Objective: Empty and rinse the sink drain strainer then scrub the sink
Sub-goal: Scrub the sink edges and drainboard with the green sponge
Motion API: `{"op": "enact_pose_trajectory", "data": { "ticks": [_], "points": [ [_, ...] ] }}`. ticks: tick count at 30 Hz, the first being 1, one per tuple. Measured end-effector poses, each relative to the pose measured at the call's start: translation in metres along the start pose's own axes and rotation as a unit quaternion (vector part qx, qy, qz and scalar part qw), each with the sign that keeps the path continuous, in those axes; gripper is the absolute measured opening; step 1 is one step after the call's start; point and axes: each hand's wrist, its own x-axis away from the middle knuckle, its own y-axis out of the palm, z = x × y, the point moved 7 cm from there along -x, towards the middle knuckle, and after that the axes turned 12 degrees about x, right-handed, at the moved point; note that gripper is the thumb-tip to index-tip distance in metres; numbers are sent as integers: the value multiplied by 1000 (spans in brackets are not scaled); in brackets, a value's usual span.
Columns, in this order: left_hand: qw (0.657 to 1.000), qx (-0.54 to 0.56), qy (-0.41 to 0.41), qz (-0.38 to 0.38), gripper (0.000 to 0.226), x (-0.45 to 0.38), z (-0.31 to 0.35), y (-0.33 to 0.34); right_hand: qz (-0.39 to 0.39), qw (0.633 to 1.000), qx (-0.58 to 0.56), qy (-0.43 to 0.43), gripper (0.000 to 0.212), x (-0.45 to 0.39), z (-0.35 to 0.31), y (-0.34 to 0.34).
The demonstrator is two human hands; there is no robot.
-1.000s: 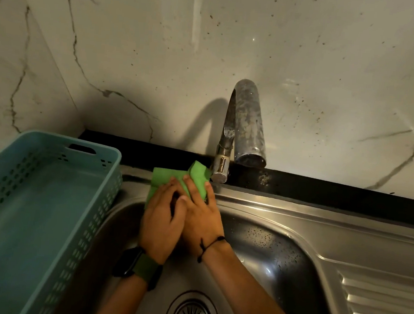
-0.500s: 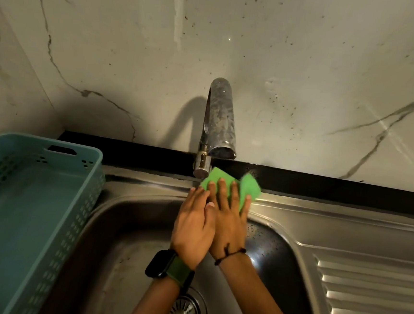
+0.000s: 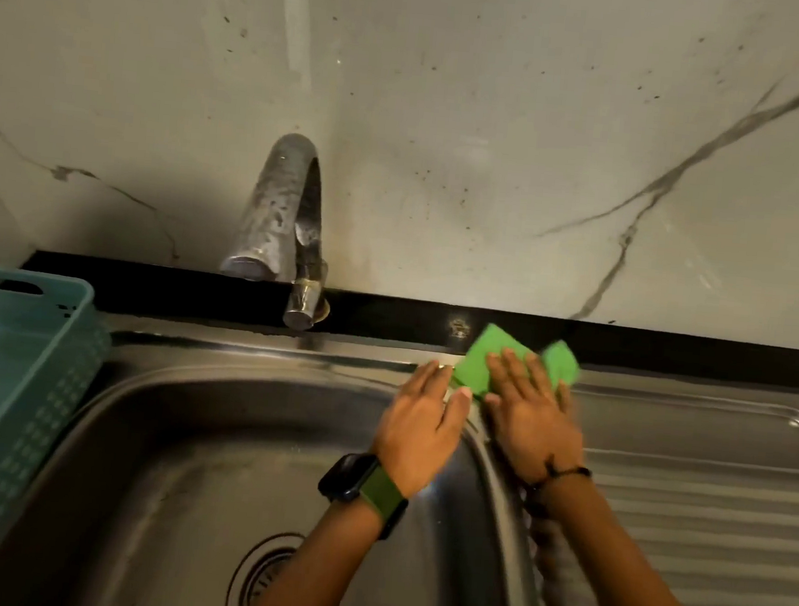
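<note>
A green scrub sponge (image 3: 489, 359) lies on the back rim of the steel sink (image 3: 212, 431), at the basin's back right corner. My right hand (image 3: 530, 413) presses flat on the sponge with straight fingers. My left hand (image 3: 418, 423), with a watch on a green strap, lies beside it, fingertips touching the sponge's left edge. The drain strainer (image 3: 262, 576) sits in the basin floor, partly hidden by my left forearm.
A chrome tap (image 3: 289, 216) curves over the back rim, left of my hands. A teal plastic basket (image 3: 8, 394) stands at the sink's left. The ribbed draining board (image 3: 709, 499) stretches to the right. A marble wall rises behind a black ledge (image 3: 650, 344).
Both hands have slid the sponge to the right along the back rim, from beside the tap base to the basin's back right corner. My view has followed to the right.
</note>
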Motion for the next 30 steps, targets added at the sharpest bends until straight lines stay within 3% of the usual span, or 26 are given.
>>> {"op": "enact_pose_trajectory", "data": {
  "ticks": [3, 7, 12, 16, 19, 20, 22, 25, 28, 30],
  "points": [
    [998, 56, -2, -22, 48, 6, 6, 30, -49, 991, -37, 117, 54, 18, 85, 9],
    [989, 138, -40, 27, 51, 6, 12, 62, -50, 986, -55, 149, 54, 19, 82, 8],
    [967, 216, -60, 123, 50, 10, 7, 78, -43, 998, -10, -49, 60, 25, -5, 16],
    [957, 235, -43, 165, 60, 13, 6, 79, -7, 987, -30, -160, 58, 25, -16, 8],
    [941, 283, -47, 177, 68, 14, 3, 83, 77, 966, -10, -248, 52, 27, -19, -10],
    [939, 288, -53, 179, 69, 13, 1, 83, 62, 962, -26, -265, 52, 27, -20, -10],
    [947, 257, -73, 177, 68, 11, -1, 85, 21, 958, -15, -284, 55, 25, -19, 0],
    [957, 203, -96, 185, 67, 6, 5, 89, 48, 957, 9, -286, 53, 28, -4, -1],
    [971, 135, -73, 182, 66, 5, 12, 93, 101, 968, -28, -226, 44, 36, 28, -16],
    [980, 84, -60, 168, 66, 4, 12, 96, 87, 981, -46, -168, 45, 39, 57, -13]
  ]
}}
